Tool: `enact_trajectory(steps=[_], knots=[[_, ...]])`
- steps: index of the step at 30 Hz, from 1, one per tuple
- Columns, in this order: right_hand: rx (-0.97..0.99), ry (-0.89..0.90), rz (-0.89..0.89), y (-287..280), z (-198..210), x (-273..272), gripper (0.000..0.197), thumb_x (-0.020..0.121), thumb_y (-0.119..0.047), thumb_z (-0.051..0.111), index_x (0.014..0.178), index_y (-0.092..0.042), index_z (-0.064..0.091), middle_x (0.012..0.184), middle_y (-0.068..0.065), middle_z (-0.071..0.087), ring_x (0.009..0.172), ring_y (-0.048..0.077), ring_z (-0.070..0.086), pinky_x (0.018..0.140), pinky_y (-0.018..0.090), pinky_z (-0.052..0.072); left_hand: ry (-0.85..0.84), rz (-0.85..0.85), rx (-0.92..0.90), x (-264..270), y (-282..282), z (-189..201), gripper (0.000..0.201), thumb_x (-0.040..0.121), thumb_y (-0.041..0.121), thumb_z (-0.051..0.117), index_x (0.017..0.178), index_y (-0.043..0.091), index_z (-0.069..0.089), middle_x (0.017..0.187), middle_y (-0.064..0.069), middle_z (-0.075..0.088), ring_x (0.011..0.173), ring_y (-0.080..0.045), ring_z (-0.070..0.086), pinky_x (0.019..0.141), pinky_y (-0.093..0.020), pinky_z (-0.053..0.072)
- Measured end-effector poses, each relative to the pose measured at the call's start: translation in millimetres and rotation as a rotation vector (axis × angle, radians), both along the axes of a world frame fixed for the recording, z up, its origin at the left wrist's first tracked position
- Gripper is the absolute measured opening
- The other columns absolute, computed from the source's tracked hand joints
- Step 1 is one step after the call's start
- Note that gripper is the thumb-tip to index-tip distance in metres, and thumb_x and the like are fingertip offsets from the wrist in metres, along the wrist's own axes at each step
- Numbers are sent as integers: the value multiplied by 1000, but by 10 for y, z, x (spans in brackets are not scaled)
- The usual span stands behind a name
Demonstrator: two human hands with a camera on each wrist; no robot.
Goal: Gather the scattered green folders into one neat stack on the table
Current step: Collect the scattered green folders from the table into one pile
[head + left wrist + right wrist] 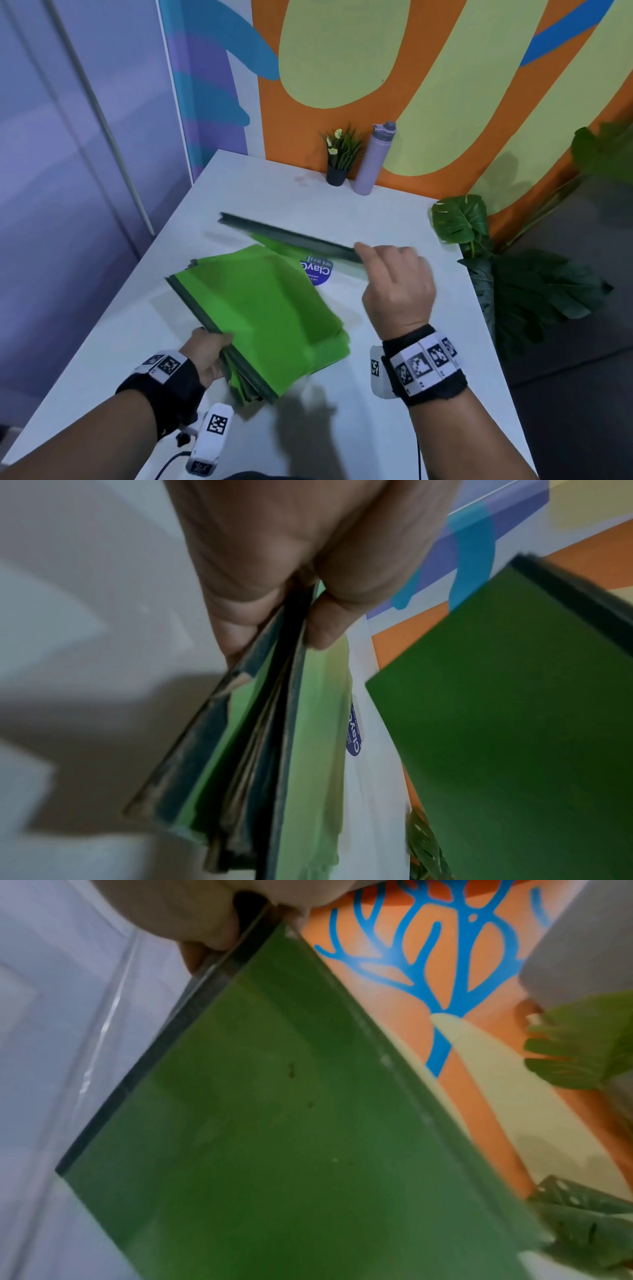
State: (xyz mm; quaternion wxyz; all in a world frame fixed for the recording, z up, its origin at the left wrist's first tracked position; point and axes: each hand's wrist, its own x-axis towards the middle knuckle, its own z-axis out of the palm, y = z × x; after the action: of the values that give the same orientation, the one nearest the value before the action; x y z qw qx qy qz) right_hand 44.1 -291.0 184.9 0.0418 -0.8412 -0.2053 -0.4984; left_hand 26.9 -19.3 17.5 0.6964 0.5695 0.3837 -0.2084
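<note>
- The left hand (209,354) grips a bundle of green folders (267,318) by its dark spine edge, thumb on top and fingers (236,620) curled beneath, tilted above the white table (102,342).
- Just past the bundle, a blue round sticker (317,270) lies on the table, half covered.
- The right hand (397,284) pinches one more folder (291,236) by its dark spine, held up edge-on beyond the bundle.
- Far beyond the bundle, a small potted plant (339,156) and a lilac bottle (373,161) stand by the wall.
</note>
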Motion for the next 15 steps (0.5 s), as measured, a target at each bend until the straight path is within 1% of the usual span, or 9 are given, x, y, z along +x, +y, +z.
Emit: enact_trajectory(steps=[2, 3, 5, 6, 7, 9, 11, 13, 15], knots=[[-112, 171, 172, 136, -262, -66, 41, 87, 7, 35, 103, -9, 70, 75, 7, 66, 60, 27, 53, 49, 33, 40, 35, 116, -143, 4, 22, -47, 70, 87, 60, 48, 132, 7, 48, 123, -19, 61, 110, -37, 60, 90, -56, 50], [-155, 280, 247, 200, -449, -125, 41, 83, 8, 38, 106, -7, 68, 76, 7, 66, 63, 25, 54, 50, 31, 42, 35, 136, -191, -5, 20, -24, 80, 81, 74, 38, 131, 14, 53, 127, -18, 62, 117, -37, 58, 98, -58, 45], [-194, 525, 357, 292, -843, -299, 40, 79, 5, 42, 110, -7, 64, 80, 6, 67, 68, 22, 56, 50, 31, 47, 25, 112, -275, -24, -5, 54, 93, 73, 87, 25, 124, 18, 59, 123, -18, 65, 119, -35, 59, 105, -57, 41], [-200, 649, 403, 316, -1016, -396, 40, 78, 5, 45, 112, -8, 62, 82, 5, 67, 72, 20, 57, 51, 33, 51, -2, 93, -295, -47, -29, 92, 97, 69, 89, 26, 125, 17, 58, 125, -19, 64, 120, -35, 58, 106, -57, 41], [-209, 760, 450, 332, -1156, -481, 39, 79, 4, 50, 114, -9, 59, 86, 5, 68, 75, 19, 58, 53, 33, 53, -3, 53, -254, -64, -69, 160, 100, 65, 90, 34, 130, 16, 53, 130, -21, 60, 122, -37, 56, 105, -58, 41], [-242, 937, 530, 352, -1314, -611, 32, 85, -7, 56, 117, -11, 56, 93, 6, 70, 80, 21, 60, 60, 37, 56, -24, 4, -116, -68, -108, 173, 112, 56, 81, 64, 139, 9, 42, 134, -21, 55, 120, -39, 55, 100, -56, 44], [-307, 1061, 604, 356, -1383, -683, 31, 91, -23, 52, 120, -14, 53, 104, 7, 69, 85, 25, 61, 70, 39, 55, -23, -18, 118, -75, -167, 183, 103, 62, 56, 81, 136, 0, 37, 115, -16, 56, 98, -33, 58, 89, -47, 51], [-361, 1117, 604, 302, -1379, -672, 30, 93, -29, 47, 120, -17, 54, 109, 5, 68, 91, 24, 59, 80, 41, 52, -17, -14, 265, -75, -197, 146, 81, 75, 30, 79, 135, 1, 32, 118, -15, 51, 97, -35, 55, 83, -46, 54], [-283, 1145, 534, 163, -1393, -560, 28, 92, -28, 46, 116, -18, 58, 105, 4, 69, 95, 23, 59, 85, 44, 50, -51, 14, 260, -60, -199, 132, 71, 80, 10, 73, 136, 4, 31, 127, -21, 51, 100, -35, 54, 74, -45, 54]])
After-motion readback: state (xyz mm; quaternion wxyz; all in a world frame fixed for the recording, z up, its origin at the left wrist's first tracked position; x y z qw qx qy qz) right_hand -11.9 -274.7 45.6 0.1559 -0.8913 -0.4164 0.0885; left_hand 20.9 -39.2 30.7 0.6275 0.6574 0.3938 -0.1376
